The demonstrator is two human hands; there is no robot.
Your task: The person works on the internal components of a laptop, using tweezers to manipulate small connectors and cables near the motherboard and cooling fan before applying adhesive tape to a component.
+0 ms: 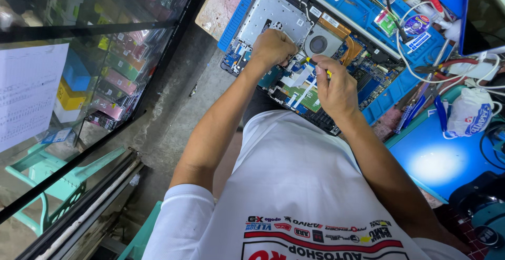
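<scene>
An opened laptop (273, 12) lies on a blue work mat (239, 15) with its bottom cover off, showing a round fan (318, 44), copper heat pipe and green circuit board (310, 98). My left hand (272, 47) rests on the board beside the fan with its fingers curled; nothing shows inside it. My right hand (336, 86) is closed on a thin yellow-handled screwdriver (315, 66), its tip pointing toward my left hand over white ribbon cables.
Tweezers, pliers and white cables (421, 60) lie at the mat's right end, next to a white plastic bag (468, 112) on a blue table (436, 160). At left stand a glass display case (115, 65) of coloured boxes and a turquoise chair (47, 176).
</scene>
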